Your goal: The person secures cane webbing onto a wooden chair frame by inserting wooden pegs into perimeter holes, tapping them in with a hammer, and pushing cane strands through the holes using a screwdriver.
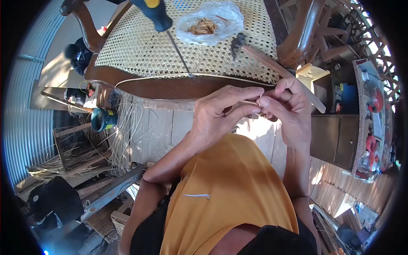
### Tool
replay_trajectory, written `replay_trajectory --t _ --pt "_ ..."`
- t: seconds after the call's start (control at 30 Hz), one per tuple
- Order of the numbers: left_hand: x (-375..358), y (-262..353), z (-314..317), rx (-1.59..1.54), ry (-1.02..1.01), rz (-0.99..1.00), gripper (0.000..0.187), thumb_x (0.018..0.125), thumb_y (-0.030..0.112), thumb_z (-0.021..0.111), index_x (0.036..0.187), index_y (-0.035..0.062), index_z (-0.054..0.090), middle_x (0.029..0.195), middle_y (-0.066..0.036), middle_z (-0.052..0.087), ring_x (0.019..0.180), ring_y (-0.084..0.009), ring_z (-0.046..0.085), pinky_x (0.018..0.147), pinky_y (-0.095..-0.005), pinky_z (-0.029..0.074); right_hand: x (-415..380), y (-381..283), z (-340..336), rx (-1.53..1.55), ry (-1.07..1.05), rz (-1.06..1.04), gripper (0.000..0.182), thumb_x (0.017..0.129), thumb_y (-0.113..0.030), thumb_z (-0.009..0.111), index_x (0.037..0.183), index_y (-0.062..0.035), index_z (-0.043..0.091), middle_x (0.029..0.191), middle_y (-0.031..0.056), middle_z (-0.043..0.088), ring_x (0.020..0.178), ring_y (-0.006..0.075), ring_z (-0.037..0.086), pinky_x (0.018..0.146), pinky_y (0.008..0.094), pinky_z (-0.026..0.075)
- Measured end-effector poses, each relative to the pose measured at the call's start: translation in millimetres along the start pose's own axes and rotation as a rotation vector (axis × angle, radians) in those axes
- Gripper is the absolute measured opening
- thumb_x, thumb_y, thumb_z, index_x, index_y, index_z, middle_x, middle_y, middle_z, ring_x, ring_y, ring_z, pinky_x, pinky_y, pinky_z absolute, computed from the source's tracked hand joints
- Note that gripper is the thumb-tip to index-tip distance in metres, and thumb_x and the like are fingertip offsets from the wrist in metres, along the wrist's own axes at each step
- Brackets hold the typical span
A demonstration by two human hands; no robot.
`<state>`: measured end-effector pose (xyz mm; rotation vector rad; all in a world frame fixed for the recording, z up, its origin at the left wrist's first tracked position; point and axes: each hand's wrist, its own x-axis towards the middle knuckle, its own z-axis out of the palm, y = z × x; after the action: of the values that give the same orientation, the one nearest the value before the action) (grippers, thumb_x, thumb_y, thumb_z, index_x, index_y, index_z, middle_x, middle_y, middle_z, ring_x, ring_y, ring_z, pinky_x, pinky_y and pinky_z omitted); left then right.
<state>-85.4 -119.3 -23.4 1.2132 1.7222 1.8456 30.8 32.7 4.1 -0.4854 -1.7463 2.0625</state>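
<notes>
My left hand (223,112) is closed, its thumb and fingers pinching what looks like a thin cane strip (248,102). Fingertips of my right hand (291,108) pinch the same strip close by; the exact grip is partly hidden. Both hands are at the front edge of a woven cane seat (140,46) in a dark wooden frame. A pale strip also runs along that edge and curves at the left. A screwdriver (163,23) stands tilted with its tip at the seat's edge. A hammer (267,61) lies across the seat's right side, its handle passing behind my right hand.
A clear plastic bag (210,23) with small wooden pieces lies on the seat. Loose cane strands (127,127) hang and lie at the left, near a dark green bucket (103,119). A dark cabinet (335,136) and a cluttered shelf (369,114) stand at the right.
</notes>
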Motion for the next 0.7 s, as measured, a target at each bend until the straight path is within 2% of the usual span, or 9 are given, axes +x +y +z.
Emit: replay_trajectory --t 0.07,0.27,0.37,0.57,0.6,0.7 --pt "-1 2 8 0.029 -0.013 -0.009 0.038 0.082 -0.004 0.078 0.118 0.0027 0.071 0.110 -0.011 0.073 0.095 -0.0180 0.071 0.078 -0.0291 0.059 -6 4 -7 0.042 0.012 -0.006 0.029 0.089 -0.002 0.075 0.099 -0.0083 0.048 0.089 0.0119 0.073 0.071 0.0079 0.064 0.059 0.0215 0.047" --pt "-2 -4 18 0.258 -0.053 0.131 0.034 0.081 -0.003 0.078 0.114 0.0032 0.072 0.108 -0.012 0.073 0.094 -0.0218 0.073 0.076 -0.0311 0.060 -21 7 -17 0.171 0.049 0.048 0.027 0.091 -0.002 0.073 0.100 -0.0076 0.048 0.088 0.0138 0.073 0.069 0.0103 0.064 0.059 0.0237 0.049" --pt "-2 -3 18 0.328 -0.098 0.113 0.034 0.081 -0.002 0.078 0.114 0.0034 0.072 0.108 -0.012 0.074 0.094 -0.0223 0.073 0.076 -0.0311 0.060 -26 5 -15 0.148 0.075 0.033 0.028 0.089 0.001 0.074 0.101 -0.0067 0.049 0.090 0.0134 0.073 0.074 0.0098 0.066 0.063 0.0238 0.052" --pt "-2 -6 27 0.323 -0.033 0.181 0.039 0.081 0.000 0.079 0.119 0.0047 0.071 0.111 -0.009 0.074 0.095 -0.0219 0.073 0.075 -0.0304 0.060 -25 12 -10 0.053 0.068 -0.013 0.033 0.086 0.008 0.074 0.098 -0.0060 0.047 0.092 0.0127 0.073 0.086 0.0105 0.069 0.073 0.0236 0.057" --pt "-3 -4 25 0.332 -0.031 0.178 0.041 0.081 0.003 0.080 0.121 0.0057 0.071 0.113 -0.010 0.073 0.096 -0.0221 0.073 0.075 -0.0310 0.060 -24 9 -8 0.075 0.091 0.032 0.033 0.087 0.006 0.074 0.096 -0.0070 0.046 0.089 0.0132 0.073 0.078 0.0102 0.068 0.066 0.0224 0.055" --pt "-8 0 24 0.316 -0.017 0.124 0.044 0.079 0.003 0.081 0.122 0.0066 0.071 0.114 -0.010 0.073 0.099 -0.0223 0.072 0.077 -0.0310 0.060 -22 6 -14 0.094 0.074 0.095 0.035 0.087 0.004 0.075 0.096 -0.0080 0.045 0.086 0.0135 0.073 0.067 0.0098 0.066 0.055 0.0215 0.051"
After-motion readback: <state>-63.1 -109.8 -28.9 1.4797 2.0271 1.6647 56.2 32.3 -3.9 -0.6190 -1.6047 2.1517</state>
